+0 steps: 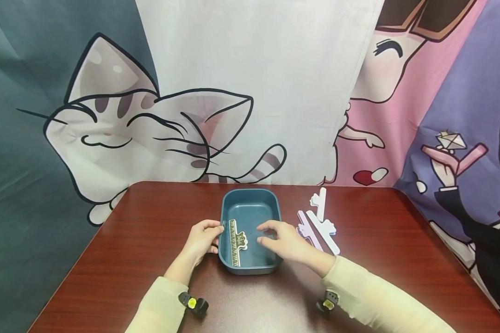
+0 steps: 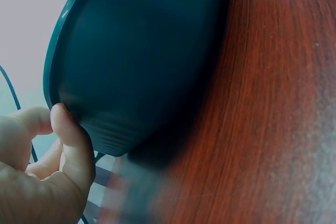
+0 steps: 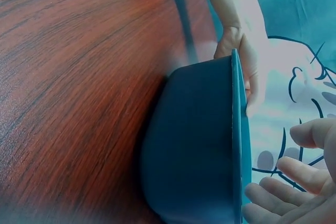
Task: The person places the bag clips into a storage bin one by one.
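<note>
A teal rectangular basin (image 1: 250,191) stands on the red-brown table (image 1: 150,240). In it, near the left wall, lies a long black-and-cream sealing clip with a cat shape (image 1: 235,242). My left hand (image 1: 204,238) grips the basin's left rim, its thumb against the outer wall (image 2: 71,140) of the basin (image 2: 142,61). My right hand (image 1: 280,240) hovers over the right half of the basin with its fingers (image 3: 294,177) loosely spread, holding nothing. The right wrist view shows the basin (image 3: 194,145) from the side and my left hand (image 3: 244,51) on its far rim.
Three more clips lie on the table right of the basin: a white one (image 1: 319,201) farthest back, a lilac one (image 1: 305,227) and a long white one (image 1: 326,232) beside my right hand. A cartoon-printed curtain (image 1: 233,92) hangs behind the table.
</note>
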The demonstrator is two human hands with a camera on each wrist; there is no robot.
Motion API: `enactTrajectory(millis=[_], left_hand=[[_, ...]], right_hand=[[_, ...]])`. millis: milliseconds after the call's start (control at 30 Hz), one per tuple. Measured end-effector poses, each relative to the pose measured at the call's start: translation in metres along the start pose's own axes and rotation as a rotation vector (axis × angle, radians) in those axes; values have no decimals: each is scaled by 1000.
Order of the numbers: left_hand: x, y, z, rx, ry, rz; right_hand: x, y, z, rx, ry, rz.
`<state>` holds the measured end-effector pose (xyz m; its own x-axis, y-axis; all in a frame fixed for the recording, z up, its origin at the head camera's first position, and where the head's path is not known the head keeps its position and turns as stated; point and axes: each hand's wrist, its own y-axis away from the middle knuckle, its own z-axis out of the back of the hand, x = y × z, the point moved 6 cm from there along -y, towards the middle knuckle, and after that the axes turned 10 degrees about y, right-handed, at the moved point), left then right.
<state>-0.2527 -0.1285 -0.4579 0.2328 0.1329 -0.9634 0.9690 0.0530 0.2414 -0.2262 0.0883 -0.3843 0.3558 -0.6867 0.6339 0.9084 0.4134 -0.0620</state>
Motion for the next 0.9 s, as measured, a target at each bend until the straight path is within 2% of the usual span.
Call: enactTrajectory(millis=[500, 900], left_hand=[[0, 0, 0, 2, 12, -2], [0, 0, 1, 10, -2, -5]], right_hand=[[-5, 1, 4, -10, -27, -20], [-13, 2, 9, -51, 6, -41]])
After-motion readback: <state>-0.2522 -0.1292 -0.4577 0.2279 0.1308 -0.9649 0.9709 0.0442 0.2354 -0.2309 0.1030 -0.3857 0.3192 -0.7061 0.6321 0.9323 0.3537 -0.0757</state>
